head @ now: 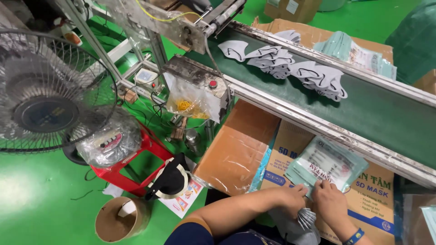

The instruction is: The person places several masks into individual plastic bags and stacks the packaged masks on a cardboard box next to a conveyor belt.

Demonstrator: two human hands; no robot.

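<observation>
We see our two hands low in the view, at about 5 o'clock, working on a clear pouch (pixel 328 164) that lies on a flattened carton (pixel 290 149). The left hand (pixel 294 196) is closed narrow on the lower edge of the pouch, and the right hand (pixel 330 199) pinches the same edge just beside it; below them a fan of grey masks (pixel 303 222) hangs, touching both hands. We judge that this pouch is already partly filled, because pale green and white shows through the film, and that the grey masks are not yet inside, so the packing of this one is about in the middle. More work seems left: a loose heap of white masks (pixel 290 66) with dark ear loops waits on the belt (pixel 381 113) at 12 to 1 o'clock, well apart from the hands. Finished green packs (pixel 352 52) lie behind the belt at 1 o'clock. The pouch is thin, glossy and wrinkled; the carton is matt brown cardboard with a taped seam; the belt is dull dark green between scratched metal rails. At 9 o'clock a round wire fan (pixel 45 95) stands on the shiny green floor (pixel 32 199), near a red stool (pixel 131 168).
</observation>
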